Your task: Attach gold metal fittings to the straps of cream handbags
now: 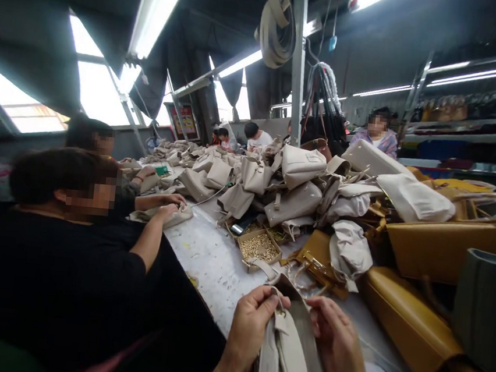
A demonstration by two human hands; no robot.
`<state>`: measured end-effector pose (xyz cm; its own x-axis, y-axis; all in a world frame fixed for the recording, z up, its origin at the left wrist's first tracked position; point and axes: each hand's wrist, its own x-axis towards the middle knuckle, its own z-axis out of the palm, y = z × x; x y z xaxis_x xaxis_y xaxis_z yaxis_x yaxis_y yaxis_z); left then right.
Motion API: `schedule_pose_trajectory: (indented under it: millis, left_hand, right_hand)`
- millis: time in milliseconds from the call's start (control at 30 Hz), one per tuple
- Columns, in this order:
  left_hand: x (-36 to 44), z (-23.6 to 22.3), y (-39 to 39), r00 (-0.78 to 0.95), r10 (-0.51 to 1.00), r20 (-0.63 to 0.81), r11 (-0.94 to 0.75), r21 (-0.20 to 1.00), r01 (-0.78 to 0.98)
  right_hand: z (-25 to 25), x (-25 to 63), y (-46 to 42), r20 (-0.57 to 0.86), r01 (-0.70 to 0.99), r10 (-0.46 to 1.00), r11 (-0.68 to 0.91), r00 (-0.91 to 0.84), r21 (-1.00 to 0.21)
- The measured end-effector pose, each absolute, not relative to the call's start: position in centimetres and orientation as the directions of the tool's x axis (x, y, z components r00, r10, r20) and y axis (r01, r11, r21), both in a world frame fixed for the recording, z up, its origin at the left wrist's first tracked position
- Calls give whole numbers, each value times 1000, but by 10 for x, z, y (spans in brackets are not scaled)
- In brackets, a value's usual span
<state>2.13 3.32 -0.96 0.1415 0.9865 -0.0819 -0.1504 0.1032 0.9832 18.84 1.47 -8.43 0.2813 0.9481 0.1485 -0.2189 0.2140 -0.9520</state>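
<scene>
A beige handbag (296, 354) is upright in front of me, its lower part cut off by the bottom of the view. My left hand (249, 322) is closed, thumb and fingers pinching a narrow strap close to a small metal ring at the bag's top. On the other side, my right hand (340, 341) has its thumb and fingertips closed on the bag's upper edge. Just beyond the bag sits a shallow box of small gold-coloured metal pieces (260, 249), with a beige strap end by its near corner.
Beige bags (255, 175) are heaped along the white table (206, 252). Mustard-coloured bags (439, 245) and a dark grey container (488, 308) crowd the right. A co-worker in black (67, 285) handles a beige piece at left; other people sit farther back. A metal post (298, 62) rises behind the heap.
</scene>
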Motion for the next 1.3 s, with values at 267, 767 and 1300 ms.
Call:
schedule_pose_trajectory:
  millis: [267, 767, 1300]
  left_hand:
    - [31, 0, 31, 61, 998, 3, 1, 997, -72]
    - [32, -11, 25, 137, 990, 42, -31, 996, -82]
    - [52, -7, 22, 97, 990, -98, 101, 994, -28]
  right_hand:
    - [-23, 252, 71, 101, 415, 940, 239, -327, -878]
    - [20, 195, 267, -97, 903, 899, 430, -428, 1]
    - [-74, 163, 313, -92, 952, 951, 300, -295, 55]
